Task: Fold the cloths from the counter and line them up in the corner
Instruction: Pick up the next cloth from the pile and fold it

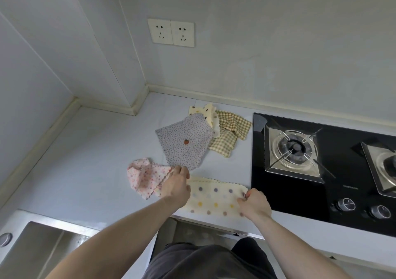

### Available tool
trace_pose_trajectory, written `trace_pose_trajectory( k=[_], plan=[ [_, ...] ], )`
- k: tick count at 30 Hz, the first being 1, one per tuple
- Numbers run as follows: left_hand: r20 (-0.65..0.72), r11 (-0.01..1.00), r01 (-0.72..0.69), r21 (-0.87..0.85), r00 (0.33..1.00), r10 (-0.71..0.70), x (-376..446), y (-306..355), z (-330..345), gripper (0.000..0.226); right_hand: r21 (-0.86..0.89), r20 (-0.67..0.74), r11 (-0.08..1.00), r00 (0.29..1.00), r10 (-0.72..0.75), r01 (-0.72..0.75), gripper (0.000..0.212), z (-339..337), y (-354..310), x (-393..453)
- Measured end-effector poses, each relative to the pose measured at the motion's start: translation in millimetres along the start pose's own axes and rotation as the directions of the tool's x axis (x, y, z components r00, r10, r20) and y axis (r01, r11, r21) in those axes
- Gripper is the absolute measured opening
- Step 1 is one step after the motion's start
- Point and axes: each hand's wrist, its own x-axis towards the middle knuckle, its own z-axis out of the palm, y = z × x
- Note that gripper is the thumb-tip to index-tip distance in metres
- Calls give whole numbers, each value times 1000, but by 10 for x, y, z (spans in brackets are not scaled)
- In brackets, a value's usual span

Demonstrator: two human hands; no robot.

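A cream polka-dot cloth (215, 199), folded into a strip, is laid at the front edge of the table (90, 160). Its right end is pinched by the right hand (255, 203); its left end is covered by the left hand (176, 184), fingers curled, grip not clearly visible. A pink floral cloth (144, 177) is crumpled just left. Behind, a grey dotted cloth (185, 141), a checked cloth (230, 133) and a cream spotted cloth (204, 111) are overlapped beside the gas hob (321, 171).

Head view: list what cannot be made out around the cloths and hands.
- Left hand: its fingertips are hidden behind its own back, so the grip on the pink cloth is unclear.
- Cream cloth with brown dots: mostly under the grey cloth.
- Sink: cut off by the left edge.
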Motion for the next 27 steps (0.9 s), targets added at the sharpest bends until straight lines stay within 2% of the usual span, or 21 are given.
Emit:
trace_pose_trajectory(
  k=[3,5,7,9,12,15,18,21,27],
  plan=[
    [101,979,-194,64,977,187,-95,36,70,21,39,-11,999,1000,-23,24,17,9,-3,-31],
    [225,952,-292,87,937,267,-174,34,151,32,129,-10,991,999,-36,37,13,36,9,-56],
    [308,944,-315,103,912,271,-245,16,225,46,280,-29,959,999,-38,45,11,39,30,-95],
    [334,941,-317,121,905,262,-308,-3,287,54,407,-22,913,1000,-15,23,10,-8,44,-162],
    [372,935,-330,127,890,264,-400,8,341,60,526,-3,850,1000,24,-19,9,-82,130,-194],
    [407,931,-349,107,870,279,-464,63,367,62,620,-23,784,998,63,-36,20,-188,234,-196],
    [372,937,-348,28,874,314,-500,110,363,57,670,-42,742,997,58,-15,35,-314,273,-204],
    [259,952,-296,-73,916,305,-530,89,338,48,675,-80,737,997,16,42,43,-403,168,-255],
    [103,960,-170,-221,975,197,-558,-70,213,40,619,-7,773,985,-173,140,47,-296,-322,-361]
  ],
)
